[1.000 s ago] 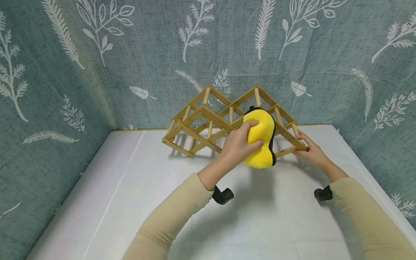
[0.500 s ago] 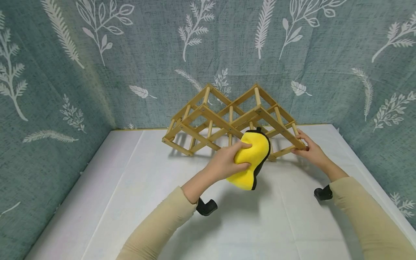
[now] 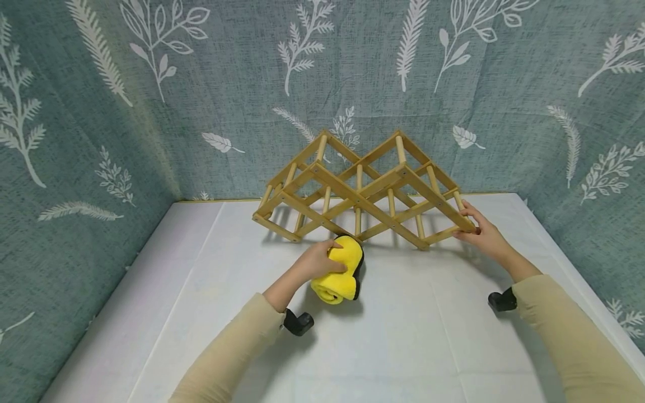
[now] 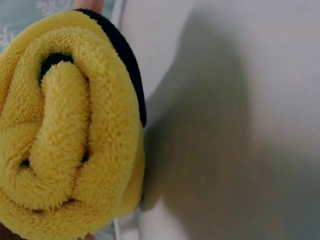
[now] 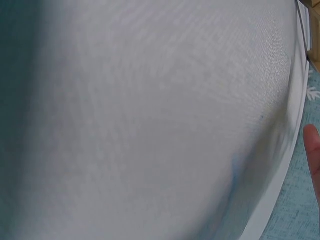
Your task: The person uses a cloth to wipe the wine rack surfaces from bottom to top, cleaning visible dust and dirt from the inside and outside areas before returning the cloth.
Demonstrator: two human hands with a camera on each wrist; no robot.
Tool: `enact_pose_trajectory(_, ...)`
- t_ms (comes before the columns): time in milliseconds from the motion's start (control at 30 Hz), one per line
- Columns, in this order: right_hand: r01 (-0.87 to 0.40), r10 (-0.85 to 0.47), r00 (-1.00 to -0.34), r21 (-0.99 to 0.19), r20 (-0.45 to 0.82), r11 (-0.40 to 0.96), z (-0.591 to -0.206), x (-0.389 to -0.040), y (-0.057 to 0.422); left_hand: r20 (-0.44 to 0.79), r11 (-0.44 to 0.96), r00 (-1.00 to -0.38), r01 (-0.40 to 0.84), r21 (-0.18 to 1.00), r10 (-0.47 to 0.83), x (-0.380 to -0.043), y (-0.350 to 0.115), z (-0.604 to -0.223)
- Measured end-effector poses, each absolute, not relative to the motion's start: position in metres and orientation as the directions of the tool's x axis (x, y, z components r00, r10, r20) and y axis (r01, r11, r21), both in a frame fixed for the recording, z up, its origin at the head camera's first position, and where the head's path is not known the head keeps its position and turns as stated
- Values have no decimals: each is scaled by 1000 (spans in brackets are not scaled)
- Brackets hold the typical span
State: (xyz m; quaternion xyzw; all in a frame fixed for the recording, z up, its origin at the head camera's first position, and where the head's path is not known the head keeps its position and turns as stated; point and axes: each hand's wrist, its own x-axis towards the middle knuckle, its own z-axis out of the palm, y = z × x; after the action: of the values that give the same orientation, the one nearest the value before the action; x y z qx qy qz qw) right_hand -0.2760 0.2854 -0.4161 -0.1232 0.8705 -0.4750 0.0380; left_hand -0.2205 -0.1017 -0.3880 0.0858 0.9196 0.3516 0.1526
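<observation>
In the head view a rolled yellow towel (image 3: 346,254) with black edging is gripped by my left hand (image 3: 313,262), low over the white tabletop and just in front of the rack. Its fluffy spiral end (image 4: 65,135) fills the left side of the left wrist view, where most of the hand is hidden behind the roll. My right hand (image 3: 485,235) holds the lower right corner of a wooden lattice rack (image 3: 358,201), with the thumb below and fingers around the end bar. Only one finger (image 5: 312,155) and a bit of the rack show in the right wrist view.
The rack stands near the back edge of a white cloth-covered table (image 3: 393,336). A teal curtain (image 3: 242,73) with white leaf prints encloses the back and sides. Black wrist mounts (image 3: 298,323) stick out below both sleeves.
My left hand has carried the towel down and left, away from the rack's right half, tilting it so its rolled end shows. The right hand and the rack stay in place.
</observation>
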Motion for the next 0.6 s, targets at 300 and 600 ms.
enact_pose_trajectory(300,-172,-253,-967,-836,41,522,-417,-279,287,-220,727,-947,21,687,235,-228,-80,-393)
enact_pose_trajectory(600,-174,-254,-966,-846,48,505,-417,-278,286,-187,681,-958,12,733,218,-230,-66,-398)
